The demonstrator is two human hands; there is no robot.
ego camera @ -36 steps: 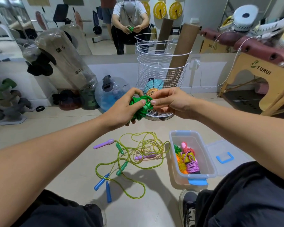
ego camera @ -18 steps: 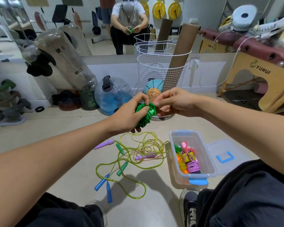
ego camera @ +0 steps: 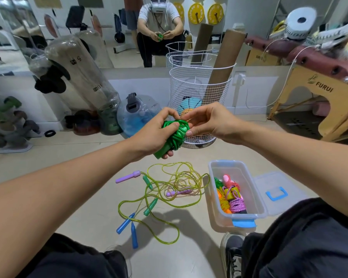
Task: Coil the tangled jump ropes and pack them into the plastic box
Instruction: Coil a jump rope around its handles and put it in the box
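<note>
Green plastic jump rope (ego camera: 174, 135), wound into a tight bundle around its handles, is being held in mid-air by both hands. The left hand (ego camera: 156, 135) is gripping the bundle with fingers curled round it, one handle end protruding below the palm. The right hand (ego camera: 207, 122) is pinching the top loops between thumb and fingertips. Compared with a second ago, the bundle is sitting lower and more upright in the left hand's grip, and the right hand is working at its upper end rather than across the middle; in my judgement the last turn is being tucked in, so this rope is close to ready for packing.

Below on the beige floor (ego camera: 84, 177), the clear plastic box with blue latch (ego camera: 211, 195) is standing open, already holding coiled orange, pink and purple ropes (ego camera: 230, 195); its lid (ego camera: 277, 193) is lying just beside it. To the box's left, the tangled yellow-green ropes with purple, green and blue handles (ego camera: 169, 185) are awaiting coiling. A white wire basket (ego camera: 199, 101) is standing behind the hands. Nothing is blocking the path down to the box.
</note>
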